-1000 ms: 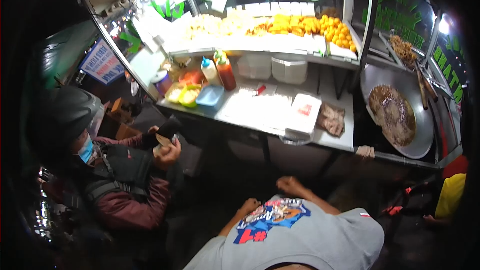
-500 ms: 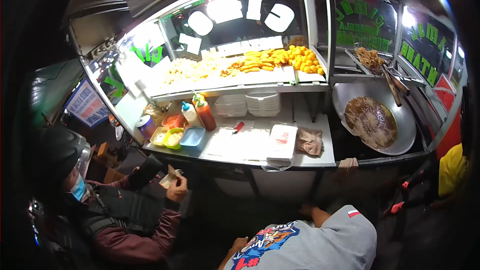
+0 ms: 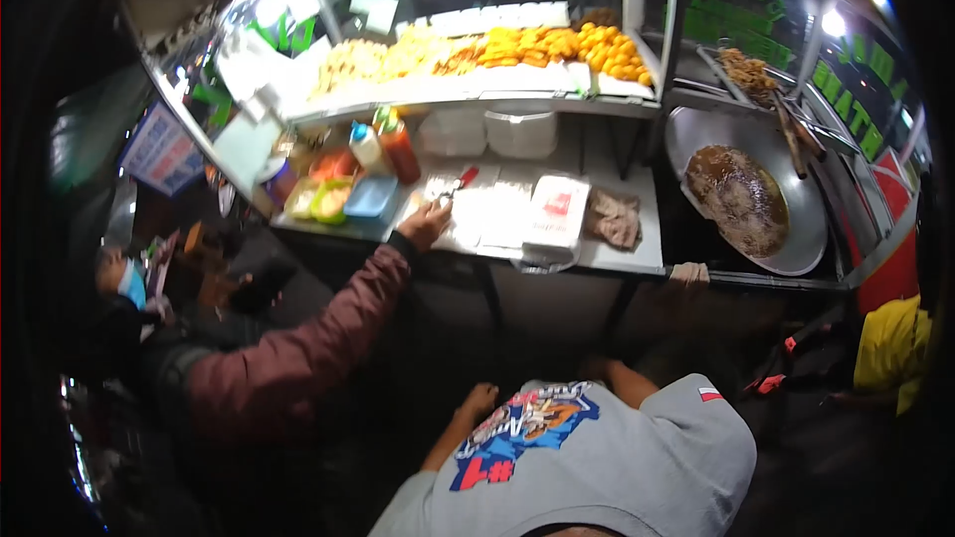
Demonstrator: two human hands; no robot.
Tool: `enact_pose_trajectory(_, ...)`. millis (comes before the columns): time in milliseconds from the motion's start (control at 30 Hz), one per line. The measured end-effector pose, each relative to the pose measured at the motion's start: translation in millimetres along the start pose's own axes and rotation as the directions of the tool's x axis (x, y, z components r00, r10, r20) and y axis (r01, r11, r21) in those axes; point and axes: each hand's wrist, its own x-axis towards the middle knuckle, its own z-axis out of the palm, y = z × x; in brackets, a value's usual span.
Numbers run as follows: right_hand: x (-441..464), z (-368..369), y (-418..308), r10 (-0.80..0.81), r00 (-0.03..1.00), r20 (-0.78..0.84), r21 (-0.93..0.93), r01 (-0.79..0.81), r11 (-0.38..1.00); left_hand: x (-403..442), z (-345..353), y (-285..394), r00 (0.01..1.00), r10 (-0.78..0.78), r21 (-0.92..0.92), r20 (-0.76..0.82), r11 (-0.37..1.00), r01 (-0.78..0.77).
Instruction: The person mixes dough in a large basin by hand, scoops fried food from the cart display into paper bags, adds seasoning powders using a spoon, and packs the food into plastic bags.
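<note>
My left hand [image 3: 481,400] is low in front of the cart, beside the printed front of my grey shirt [image 3: 607,447]. Its fingers look curled in, and nothing shows in them. Further right, my right hand [image 3: 599,368] is dark and blurred near the cart's lower panel, so its fingers cannot be made out. Neither hand touches the counter [image 3: 627,256]. Another person's hand [image 3: 426,225] reaches over the counter's front edge, close to a small red object [image 3: 468,177]. White boxes [image 3: 555,209] and a crumpled cloth [image 3: 613,219] lie on the counter.
Fried food [image 3: 527,46] fills the lit upper shelf. Sauce bottles [image 3: 398,147] and a blue container [image 3: 370,197] stand at the left. A wok [image 3: 686,134] of bubbling oil is at the right, below a strainer [image 3: 748,72]. A person in yellow [image 3: 885,343] is at the far right.
The other person's arm has stretched out from the left to the counter. My left hand shows more fully than half a second ago. The camera view has shifted.
</note>
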Motion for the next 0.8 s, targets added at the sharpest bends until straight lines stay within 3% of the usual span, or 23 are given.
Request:
enact_pose_trajectory(67, -37.2, -48.6, -29.2, 0.314, 0.947, -0.065, 0.442, -0.255, 0.86, -1.6, -1.3, 15.9, 0.99, -0.131, -0.083, 0.048, 0.987, 0.134)
enact_pose_trajectory(167, -25.9, -40.1, -28.4, 0.526, 0.838, -0.147, 0.478, -0.405, 0.779, -14.2, -10.1, 39.5, 0.974, -0.224, -0.121, 0.045, 0.966, 0.228)
enact_pose_trajectory(267, -28.9, -56.6, -26.3, 0.377, 0.854, -0.358, 0.626, -0.08, 0.776, -19.4, -12.1, 41.6, 0.973, -0.229, -0.143, 0.023, 0.963, 0.23)
enact_pose_trajectory(333, -45.7, -130.1, -59.8, 0.346, 0.886, -0.308, 0.698, -0.036, 0.715, -15.6, -10.3, 30.1, 0.958, -0.284, -0.141, 0.043, 0.948, 0.287)
enact_pose_trajectory(400, -63.6, -217.9, -94.8, 0.31, 0.87, -0.383, 0.604, -0.018, 0.797, -9.7, -6.9, 16.1, 0.961, -0.275, -0.123, 0.033, 0.953, 0.277)
enact_pose_trajectory(467, -48.9, -258.9, -101.0, 0.184, 0.675, -0.714, 0.466, 0.263, 0.845, -11.4, -8.9, 12.9, 0.963, -0.27, -0.117, 0.013, 0.956, 0.27)
enact_pose_trajectory(533, -45.8, -316.6, -107.9, 0.202, 0.511, -0.835, 0.462, 0.454, 0.762, -15.9, -9.8, 23.0, 0.965, -0.263, -0.127, -0.007, 0.957, 0.26)
enact_pose_trajectory(600, -27.2, -363.4, -96.8, 0.343, 0.507, -0.791, 0.585, 0.464, 0.665, -11.3, -5.0, 12.7, 0.979, -0.191, -0.144, -0.077, 0.973, 0.178)
enact_pose_trajectory(667, 6.3, -398.6, -71.3, 0.399, 0.364, -0.842, 0.533, 0.44, 0.722, -11.6, -3.9, 5.8, 0.977, -0.154, -0.146, -0.149, 0.98, 0.133)
enact_pose_trajectory(700, 20.6, -414.9, -57.6, 0.405, 0.277, -0.871, 0.484, 0.35, 0.802, -12.1, -4.8, 1.2, 0.971, -0.199, -0.19, -0.135, 0.967, 0.172)
enact_pose_trajectory(800, 56.0, -446.4, -17.3, 0.432, 0.264, -0.862, 0.453, 0.02, 0.891, -18.7, -11.3, -5.7, 0.96, -0.251, -0.281, -0.126, 0.937, 0.208)
